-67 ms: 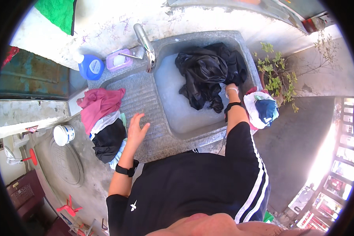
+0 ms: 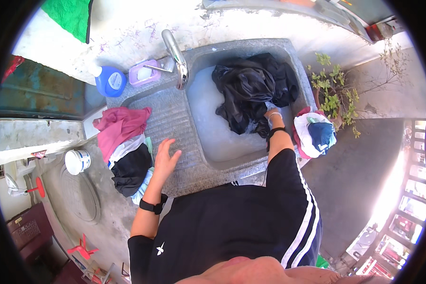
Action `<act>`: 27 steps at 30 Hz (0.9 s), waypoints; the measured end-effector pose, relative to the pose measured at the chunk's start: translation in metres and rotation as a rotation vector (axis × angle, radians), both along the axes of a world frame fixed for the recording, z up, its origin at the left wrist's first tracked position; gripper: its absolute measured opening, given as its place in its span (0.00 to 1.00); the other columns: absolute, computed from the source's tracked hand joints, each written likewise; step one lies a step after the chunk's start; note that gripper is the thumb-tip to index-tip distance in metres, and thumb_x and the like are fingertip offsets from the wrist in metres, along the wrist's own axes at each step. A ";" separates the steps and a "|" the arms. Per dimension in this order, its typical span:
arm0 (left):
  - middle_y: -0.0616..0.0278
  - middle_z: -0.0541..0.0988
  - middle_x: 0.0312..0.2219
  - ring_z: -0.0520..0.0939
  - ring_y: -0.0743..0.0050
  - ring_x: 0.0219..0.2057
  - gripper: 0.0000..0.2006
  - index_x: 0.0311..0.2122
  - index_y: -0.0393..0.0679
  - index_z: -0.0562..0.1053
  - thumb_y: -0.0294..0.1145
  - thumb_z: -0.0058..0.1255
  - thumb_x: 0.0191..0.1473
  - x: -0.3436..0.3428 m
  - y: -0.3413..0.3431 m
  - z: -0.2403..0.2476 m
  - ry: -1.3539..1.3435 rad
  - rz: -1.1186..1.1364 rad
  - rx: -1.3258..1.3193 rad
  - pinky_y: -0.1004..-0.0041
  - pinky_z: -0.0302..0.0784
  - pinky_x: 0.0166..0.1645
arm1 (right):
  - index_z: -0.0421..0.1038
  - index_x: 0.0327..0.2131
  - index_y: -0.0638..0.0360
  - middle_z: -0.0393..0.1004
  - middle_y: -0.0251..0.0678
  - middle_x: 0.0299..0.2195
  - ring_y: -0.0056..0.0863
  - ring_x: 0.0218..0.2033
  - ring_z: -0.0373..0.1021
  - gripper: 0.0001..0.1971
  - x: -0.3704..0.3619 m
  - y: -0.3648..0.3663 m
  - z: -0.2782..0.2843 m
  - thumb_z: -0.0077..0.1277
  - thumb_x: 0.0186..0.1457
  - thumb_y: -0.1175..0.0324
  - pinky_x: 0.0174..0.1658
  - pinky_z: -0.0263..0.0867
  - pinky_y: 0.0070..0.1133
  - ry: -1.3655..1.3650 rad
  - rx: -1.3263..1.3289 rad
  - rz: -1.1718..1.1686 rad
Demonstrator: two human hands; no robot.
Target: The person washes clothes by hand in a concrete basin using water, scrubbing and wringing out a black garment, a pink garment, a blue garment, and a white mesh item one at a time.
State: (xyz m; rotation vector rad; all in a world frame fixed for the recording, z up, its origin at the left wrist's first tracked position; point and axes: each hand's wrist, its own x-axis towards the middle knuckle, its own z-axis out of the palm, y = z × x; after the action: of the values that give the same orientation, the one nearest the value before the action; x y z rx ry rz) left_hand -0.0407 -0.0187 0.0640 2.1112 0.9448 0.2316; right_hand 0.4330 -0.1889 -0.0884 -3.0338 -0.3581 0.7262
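A soaked black garment (image 2: 244, 83) lies bunched in cloudy, sudsy water (image 2: 206, 113) in the basin of a grey stone sink (image 2: 232, 165). My right hand (image 2: 273, 114) reaches down to the garment's near right edge, where water splashes. Its fingers are hidden at the cloth and water, so I cannot tell whether they grip. Over the ribbed washboard (image 2: 170, 116) hovers my left hand (image 2: 164, 160), fingers spread, holding nothing. Beside it, on the sink's left edge, a pile holds a pink garment (image 2: 120, 128) and a black cloth (image 2: 131, 165).
A chrome faucet (image 2: 176, 59) leans over the basin. Behind the washboard stand a blue detergent bottle (image 2: 111, 83) and a lilac soap box (image 2: 145, 73). More bundled clothes (image 2: 313, 132) rest at the right rim, near a leafy plant (image 2: 333, 92). A white bucket (image 2: 77, 162) is at left.
My right hand has moved slightly left and toward me along the garment, and water now splashes beside it. My left hand stays almost where it was.
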 end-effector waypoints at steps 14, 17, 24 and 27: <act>0.52 0.67 0.44 0.70 0.58 0.43 0.21 0.45 0.43 0.65 0.35 0.52 0.44 0.037 -0.005 -0.007 -0.086 0.017 -0.199 0.68 0.67 0.44 | 0.70 0.25 0.65 0.72 0.38 0.21 0.24 0.24 0.68 0.16 -0.085 0.038 0.144 0.57 0.36 0.61 0.28 0.62 0.21 0.559 0.497 0.692; 0.53 0.67 0.43 0.71 0.60 0.41 0.21 0.45 0.44 0.65 0.35 0.53 0.44 0.038 -0.009 -0.007 -0.086 0.038 -0.234 0.69 0.68 0.42 | 0.68 0.24 0.62 0.68 0.27 0.19 0.11 0.23 0.62 0.10 -0.103 0.048 0.193 0.55 0.42 0.66 0.25 0.58 0.14 0.858 0.862 0.506; 0.53 0.68 0.42 0.71 0.60 0.39 0.20 0.44 0.43 0.66 0.35 0.53 0.43 0.036 -0.011 -0.020 -0.129 0.035 -0.247 0.68 0.67 0.43 | 0.71 0.25 0.63 0.67 0.46 0.35 0.38 0.38 0.63 0.14 -0.182 0.108 0.115 0.54 0.39 0.60 0.41 0.60 0.29 -0.200 0.856 0.988; 0.55 0.66 0.45 0.71 0.58 0.43 0.20 0.46 0.45 0.65 0.36 0.52 0.46 0.030 -0.011 -0.022 -0.065 0.027 -0.241 0.67 0.68 0.44 | 0.73 0.30 0.60 0.68 0.40 0.40 0.36 0.45 0.62 0.12 -0.212 0.115 0.042 0.46 0.43 0.64 0.52 0.52 0.33 -0.257 0.276 1.238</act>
State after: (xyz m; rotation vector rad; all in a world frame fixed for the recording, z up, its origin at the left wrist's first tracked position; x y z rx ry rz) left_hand -0.0110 -0.0298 0.0416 1.8605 0.9160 0.1883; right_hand 0.2208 -0.0737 -0.0469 -2.3350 -2.1600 0.1738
